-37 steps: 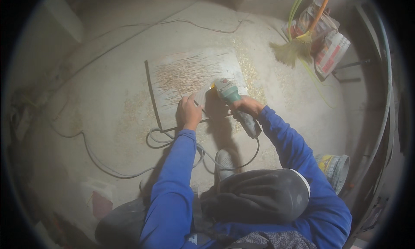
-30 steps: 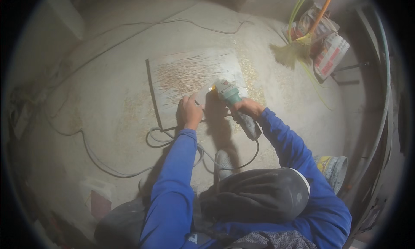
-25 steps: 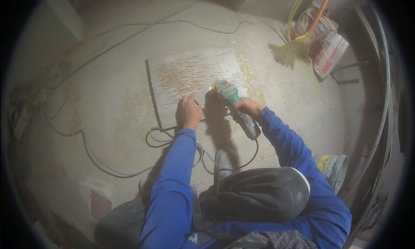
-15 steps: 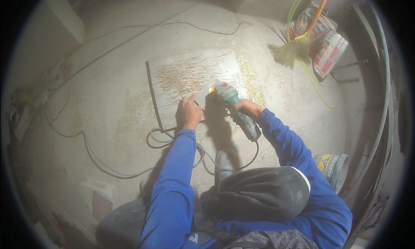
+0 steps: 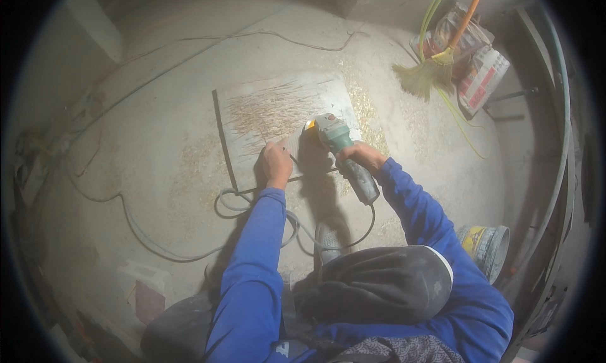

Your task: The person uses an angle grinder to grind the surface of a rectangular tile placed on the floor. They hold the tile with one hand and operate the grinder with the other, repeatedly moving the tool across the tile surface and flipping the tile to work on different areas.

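My right hand point(image 5: 361, 159) is wrapped round the body of a green and grey angle grinder point(image 5: 334, 133), its head pointing away from me. A yellow glow or spot shows at the left of the head. My left hand point(image 5: 276, 165) is closed on a pale, flat, ribbed piece point(image 5: 295, 142) whose kind I cannot make out, close beside the grinder's head. Both hands are over a light square slab point(image 5: 246, 156) on the floor, its top marked with many thin brown lines. The grinder's disc cannot be made out clearly.
The grinder's grey cord point(image 5: 180, 257) loops over the floor between my arms and leftward. A broom point(image 5: 429, 73) and paper bags point(image 5: 483, 79) stand at the far right. Beside my right arm lies a bucket point(image 5: 495, 252). At lower left is a whitish container point(image 5: 142, 278).
The grinder's head has tilted slightly and shifted a little, and the yellow spot at it shows larger. My left hand has drawn in slightly leftward, its fingers more closed.
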A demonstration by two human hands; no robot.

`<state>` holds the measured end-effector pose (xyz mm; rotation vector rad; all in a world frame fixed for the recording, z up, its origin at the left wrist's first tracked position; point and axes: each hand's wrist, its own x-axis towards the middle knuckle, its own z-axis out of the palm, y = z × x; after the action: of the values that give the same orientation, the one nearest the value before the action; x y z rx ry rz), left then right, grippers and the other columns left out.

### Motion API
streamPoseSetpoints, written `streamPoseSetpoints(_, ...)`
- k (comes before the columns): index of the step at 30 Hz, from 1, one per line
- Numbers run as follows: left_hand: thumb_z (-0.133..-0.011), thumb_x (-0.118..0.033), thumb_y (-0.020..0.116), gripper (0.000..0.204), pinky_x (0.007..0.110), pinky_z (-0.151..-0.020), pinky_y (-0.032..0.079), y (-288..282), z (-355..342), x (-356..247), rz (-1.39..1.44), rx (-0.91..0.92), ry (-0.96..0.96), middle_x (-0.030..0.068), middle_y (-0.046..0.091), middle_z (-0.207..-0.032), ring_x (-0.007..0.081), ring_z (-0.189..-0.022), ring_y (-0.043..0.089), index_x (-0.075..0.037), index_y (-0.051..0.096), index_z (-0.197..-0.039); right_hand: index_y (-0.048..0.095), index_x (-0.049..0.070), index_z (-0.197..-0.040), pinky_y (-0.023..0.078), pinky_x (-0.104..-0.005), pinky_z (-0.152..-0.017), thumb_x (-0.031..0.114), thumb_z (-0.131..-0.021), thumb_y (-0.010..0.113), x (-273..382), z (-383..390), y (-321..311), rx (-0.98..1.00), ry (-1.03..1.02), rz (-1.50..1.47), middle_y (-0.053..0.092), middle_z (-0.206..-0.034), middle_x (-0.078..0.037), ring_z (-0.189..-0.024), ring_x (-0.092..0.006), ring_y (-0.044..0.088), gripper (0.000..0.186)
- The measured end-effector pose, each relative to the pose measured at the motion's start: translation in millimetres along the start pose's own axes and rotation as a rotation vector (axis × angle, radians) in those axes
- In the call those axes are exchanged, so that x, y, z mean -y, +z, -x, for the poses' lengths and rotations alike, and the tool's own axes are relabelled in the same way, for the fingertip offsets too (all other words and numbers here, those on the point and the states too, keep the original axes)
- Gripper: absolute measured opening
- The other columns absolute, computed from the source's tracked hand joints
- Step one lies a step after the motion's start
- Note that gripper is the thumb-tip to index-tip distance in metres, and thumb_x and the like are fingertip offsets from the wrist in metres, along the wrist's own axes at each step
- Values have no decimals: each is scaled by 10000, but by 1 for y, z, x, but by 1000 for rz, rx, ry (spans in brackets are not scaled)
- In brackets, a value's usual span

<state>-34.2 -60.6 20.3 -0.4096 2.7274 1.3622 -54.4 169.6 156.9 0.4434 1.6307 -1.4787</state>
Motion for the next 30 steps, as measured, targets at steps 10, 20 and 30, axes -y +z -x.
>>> streamPoseSetpoints(10,-865,-83,724,347,451,-890,496,0,0,-3,0,7,-31,157,616,-1027,350,-1037,620,-119,744,-1209,677,-16,-1069,563,-366,-746,225,-804,696,-20,-22,-7,46,53,-54,684,-940,-128,-777,-227,678,358)
streamPoseSetpoints(20,-824,-83,765,359,440,-823,493,3,-1,-1,-2,-43,-6,143,606,-921,336,-921,629,-126,762,-1181,643,-10,-1145,574,-390,-727,204,-797,715,-26,-27,-15,66,70,-109,690,-959,-135,-768,-243,680,414)
streamPoseSetpoints(30,-848,-71,729,364,453,-887,492,1,-3,-1,5,43,-51,159,615,-1028,364,-1039,617,-124,744,-1208,628,-5,-1162,569,-392,-753,206,-794,721,-26,-23,-17,56,95,-85,682,-985,-150,-783,-247,676,435)
